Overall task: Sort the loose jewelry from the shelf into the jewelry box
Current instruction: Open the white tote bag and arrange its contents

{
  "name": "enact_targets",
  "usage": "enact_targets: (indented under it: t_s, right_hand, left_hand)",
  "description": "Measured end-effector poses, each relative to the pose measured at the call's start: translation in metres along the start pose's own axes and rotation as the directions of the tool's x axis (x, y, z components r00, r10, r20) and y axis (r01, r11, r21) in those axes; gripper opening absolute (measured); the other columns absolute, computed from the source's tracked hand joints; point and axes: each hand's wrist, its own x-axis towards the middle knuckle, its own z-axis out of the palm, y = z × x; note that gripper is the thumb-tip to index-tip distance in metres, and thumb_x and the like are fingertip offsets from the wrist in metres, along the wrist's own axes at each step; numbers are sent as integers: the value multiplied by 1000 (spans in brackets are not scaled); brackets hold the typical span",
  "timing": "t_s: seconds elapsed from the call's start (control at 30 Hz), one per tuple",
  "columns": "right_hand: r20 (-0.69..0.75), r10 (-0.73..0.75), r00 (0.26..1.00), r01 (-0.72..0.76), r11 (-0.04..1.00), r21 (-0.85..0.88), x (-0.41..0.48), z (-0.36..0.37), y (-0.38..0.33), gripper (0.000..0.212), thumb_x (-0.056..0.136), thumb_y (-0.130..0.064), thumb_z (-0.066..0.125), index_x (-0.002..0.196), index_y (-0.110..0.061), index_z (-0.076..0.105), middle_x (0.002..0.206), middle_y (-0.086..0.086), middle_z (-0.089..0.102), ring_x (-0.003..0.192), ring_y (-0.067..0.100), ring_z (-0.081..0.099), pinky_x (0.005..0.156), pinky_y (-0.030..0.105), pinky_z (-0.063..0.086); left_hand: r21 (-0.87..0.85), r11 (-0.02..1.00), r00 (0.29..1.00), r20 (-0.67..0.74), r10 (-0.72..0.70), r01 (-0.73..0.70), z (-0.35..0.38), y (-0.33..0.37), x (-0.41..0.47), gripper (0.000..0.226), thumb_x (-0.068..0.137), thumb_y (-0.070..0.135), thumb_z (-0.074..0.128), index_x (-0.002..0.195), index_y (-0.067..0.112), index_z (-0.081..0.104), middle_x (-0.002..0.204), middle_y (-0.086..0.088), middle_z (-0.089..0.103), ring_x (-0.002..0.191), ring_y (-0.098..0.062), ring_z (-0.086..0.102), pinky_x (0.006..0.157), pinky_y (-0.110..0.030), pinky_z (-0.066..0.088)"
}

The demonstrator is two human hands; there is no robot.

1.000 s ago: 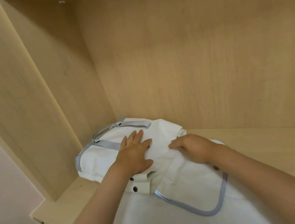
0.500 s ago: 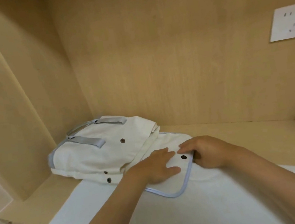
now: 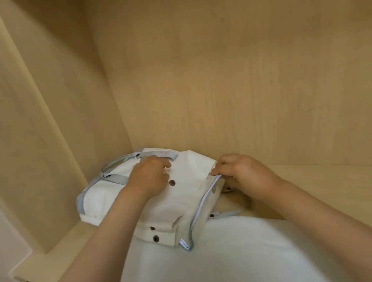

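the right hand (image 3: 242, 176) has its grip pinched on the blue-piped flap (image 3: 205, 206) at the right end of the white bag (image 3: 102, 200). the left hand (image 3: 150, 181) lies curled on top of the bag; i cannot tell if it holds anything. the bag's long axis runs left to right in the shelf (image 3: 331, 192)'s far-left corner. no jewelry or jewelry box is in view.

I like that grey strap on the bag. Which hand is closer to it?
Left. The left hand rests on the bag beside the grey strap; the right hand pinches the blue-edged flap on the bag's other side.
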Motion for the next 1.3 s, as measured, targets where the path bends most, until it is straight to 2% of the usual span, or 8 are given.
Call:
enact_targets:
  t_s: [0.2,0.43,0.63,0.8,0.9,0.97,1.07,1.3]
  right_hand:
    - [-41,-169,985,165,983,-83,56,46,-13,30,72,-4,68,99,-12,76,90,6,71,79,28,68,66,33,56]
    - [-160,-239,958,224,969,-105,77,87,-6,12,90,-13,67,80,-7,68,79,6,65,71,26,61,63,34,47]
    - [-345,-281,896,255,960,-119,88,99,-8,12,88,4,65,78,-2,68,80,9,64,72,30,59,86,42,50]
    - [-265,-277,923,259,960,-103,88,118,-9,17,86,11,59,90,-2,69,92,8,65,83,24,61,110,49,41]
    - [-240,-272,932,257,962,-93,87,125,-5,18,83,11,63,94,-2,69,94,8,66,86,23,62,113,47,39]
    - [-237,-276,932,261,961,-93,89,126,-4,16,82,10,65,91,-2,70,93,9,67,84,24,62,112,43,40]
    - [-284,-293,913,276,956,-100,100,124,-4,12,83,10,64,85,1,70,87,11,67,78,28,63,97,43,49]
    - [-345,-296,891,273,955,-115,111,132,-4,11,83,12,66,81,3,71,85,12,67,74,32,61,88,43,50]
  left_hand:
    - [62,998,992,-123,4,4,30,-32,10,61,74,61,71,122,28,53,120,5,50,115,-21,43,94,-35,38]
    - [-95,995,971,-240,-11,-12,28,-45,29,13,86,28,67,98,29,72,102,7,66,100,-19,58,85,-32,46]
    - [-347,937,971,-207,-121,43,20,-55,39,18,93,23,56,81,23,68,75,8,67,77,-13,60,66,-29,44]
    - [-454,891,981,-173,-84,-4,19,-67,45,24,96,13,50,92,34,62,56,12,51,56,-4,47,54,-23,33]
    - [-479,878,990,-123,-65,-1,20,-68,47,35,97,12,49,90,35,74,77,24,62,71,7,55,60,-8,36]
    - [-499,866,988,-114,-102,32,21,-67,46,14,88,25,66,93,35,74,84,24,64,75,9,56,61,-5,34]
    - [-526,850,988,-127,-87,7,25,-72,46,22,74,38,84,93,35,73,89,23,66,86,6,60,67,-6,37]
    - [-731,682,981,-122,-152,15,32,-81,47,17,86,17,74,94,32,74,83,15,73,84,-5,68,77,-22,50]
